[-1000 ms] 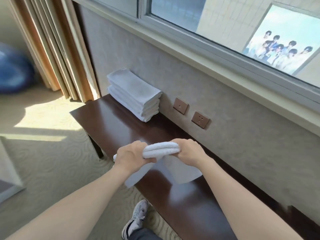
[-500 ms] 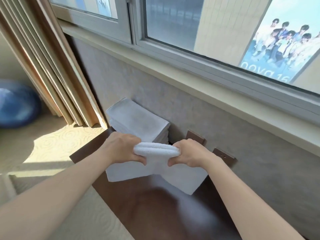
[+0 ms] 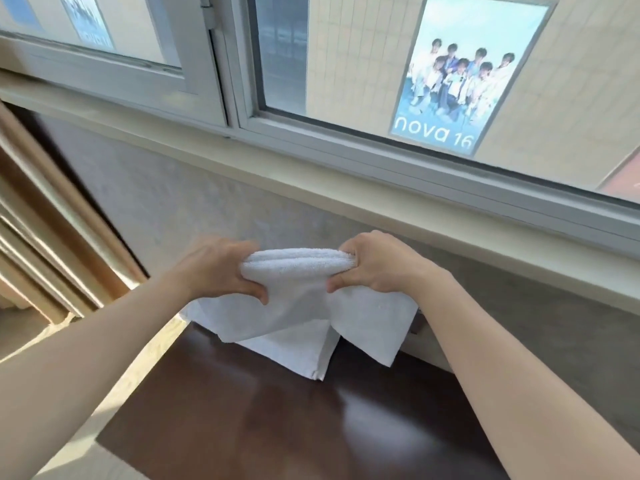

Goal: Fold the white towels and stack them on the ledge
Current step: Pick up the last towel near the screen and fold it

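Both bare arms reach out over the dark brown tabletop [image 3: 277, 424]. The left hand [image 3: 221, 268] and the right hand [image 3: 377, 263] each grip one end of a white towel [image 3: 298, 268]. The fingers are curled over the top of it and the thumbs are tucked under, so both hands are closed tight on the cloth. The top of the towel is bunched into a thick roll between the two hands. The rest of it hangs down in loose flaps, and the lowest corner [image 3: 317, 374] reaches down close to the tabletop; I cannot tell if it touches.

A moment ago the hands held the towel lower, just over the tabletop. Now they have gone up and nearer to the wall [image 3: 180, 202]. Before, a pile of folded white towels could be seen by the wall, with two wall plugs beside it. Now the held towel and the hands cover that spot, and the pile cannot be seen. Only a dark bit of one plug [image 3: 419, 323] peeks out by the right wrist.

On the left are tan curtains [image 3: 45, 216]. Past the hands is the pale window ledge [image 3: 311, 188], then the white window frame [image 3: 225, 81]. Through the glass is a blue poster [image 3: 453, 77] with the words "nova 16".
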`<state>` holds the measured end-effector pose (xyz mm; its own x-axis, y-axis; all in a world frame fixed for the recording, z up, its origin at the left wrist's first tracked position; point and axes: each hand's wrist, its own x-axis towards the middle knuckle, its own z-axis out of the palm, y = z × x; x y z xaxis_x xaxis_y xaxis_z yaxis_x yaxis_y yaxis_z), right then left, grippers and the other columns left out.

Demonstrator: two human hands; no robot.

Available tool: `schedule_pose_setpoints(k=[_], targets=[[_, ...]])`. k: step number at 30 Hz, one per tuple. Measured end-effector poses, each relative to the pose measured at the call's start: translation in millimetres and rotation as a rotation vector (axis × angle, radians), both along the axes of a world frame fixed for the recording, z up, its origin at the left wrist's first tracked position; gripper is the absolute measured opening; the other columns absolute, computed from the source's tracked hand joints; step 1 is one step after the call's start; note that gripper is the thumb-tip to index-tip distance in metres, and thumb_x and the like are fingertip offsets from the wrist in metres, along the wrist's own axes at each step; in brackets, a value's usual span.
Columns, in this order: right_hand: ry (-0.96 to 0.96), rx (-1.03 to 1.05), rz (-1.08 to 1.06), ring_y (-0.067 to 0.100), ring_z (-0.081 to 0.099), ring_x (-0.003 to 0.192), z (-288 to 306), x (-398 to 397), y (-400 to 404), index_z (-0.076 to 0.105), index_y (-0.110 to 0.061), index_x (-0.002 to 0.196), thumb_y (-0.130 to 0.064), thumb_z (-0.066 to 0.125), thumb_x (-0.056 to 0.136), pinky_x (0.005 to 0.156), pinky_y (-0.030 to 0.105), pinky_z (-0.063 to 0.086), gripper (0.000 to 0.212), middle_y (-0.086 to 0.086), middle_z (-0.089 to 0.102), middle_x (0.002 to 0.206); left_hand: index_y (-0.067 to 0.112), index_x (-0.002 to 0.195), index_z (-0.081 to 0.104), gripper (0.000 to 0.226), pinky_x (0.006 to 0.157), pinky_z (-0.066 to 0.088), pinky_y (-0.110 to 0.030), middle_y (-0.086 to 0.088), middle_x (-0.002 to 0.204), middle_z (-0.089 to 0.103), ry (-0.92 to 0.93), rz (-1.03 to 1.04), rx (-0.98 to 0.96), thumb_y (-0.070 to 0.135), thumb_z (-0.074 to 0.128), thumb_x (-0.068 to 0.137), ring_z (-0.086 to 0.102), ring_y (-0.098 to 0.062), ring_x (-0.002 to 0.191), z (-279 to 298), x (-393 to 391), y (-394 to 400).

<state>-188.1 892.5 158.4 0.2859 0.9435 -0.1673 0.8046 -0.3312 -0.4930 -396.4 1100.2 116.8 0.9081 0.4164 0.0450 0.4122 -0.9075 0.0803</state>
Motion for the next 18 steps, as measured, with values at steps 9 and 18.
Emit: schedule_pose_setpoints(k=[9, 18], targets=[[-0.203, 0.017, -0.283, 0.009, 0.049, 0.051, -39, -16, 84, 0.051, -0.022, 0.07, -0.065, 0.072, 0.078, 0.046, 0.027, 0.031, 0.049, -0.009, 0.055, 0.058, 0.015, 0.085, 0.064, 0.066, 0.052, 0.036, -0.027, 0.007, 0.064, 0.056, -0.18, -0.368, 0.136, 0.072, 0.082, 0.057, 0.05, -0.024, 0.053, -9, 28, 139], [-0.948, 0.628, -0.228, 0.014, 0.066, 0.053, -121, -64, 99, 0.08, -0.012, 0.088, -0.003, 0.086, 0.063, 0.043, 0.023, 0.046, 0.027, -0.004, 0.075, 0.075, 0.013, 0.075, 0.066, 0.054, 0.048, 0.044, -0.028, -0.003, 0.065, 0.059, -0.544, -0.678, 0.318, 0.066, 0.059, 0.08, 0.059, -0.024, 0.053, -73, 13, 176]])
